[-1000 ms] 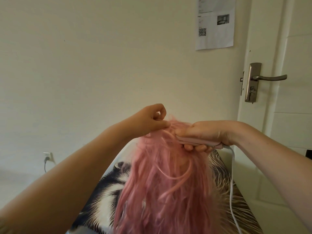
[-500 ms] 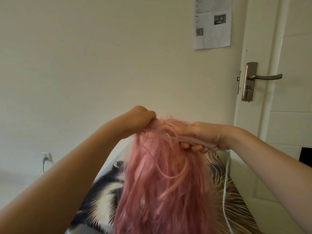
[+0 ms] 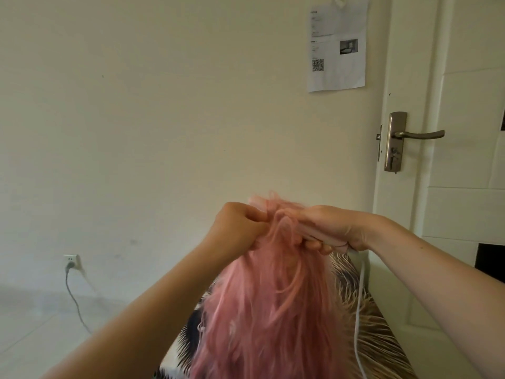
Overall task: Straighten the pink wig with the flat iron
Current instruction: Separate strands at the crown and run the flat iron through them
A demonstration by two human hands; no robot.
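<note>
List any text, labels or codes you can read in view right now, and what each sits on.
No text can be quoted.
Paper sheet on the wall: several printed lines, too small and blurred to read.
Same sheet: a QR code, with no readable characters, and a small dark photo.
Flat iron, pink wig, door handle: no visible markings.

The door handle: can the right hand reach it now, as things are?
Probably not at once. The right hand has its grip closed on the flat iron in the pink wig. The door handle is above it with open space between, but the hand is occupied.
</note>
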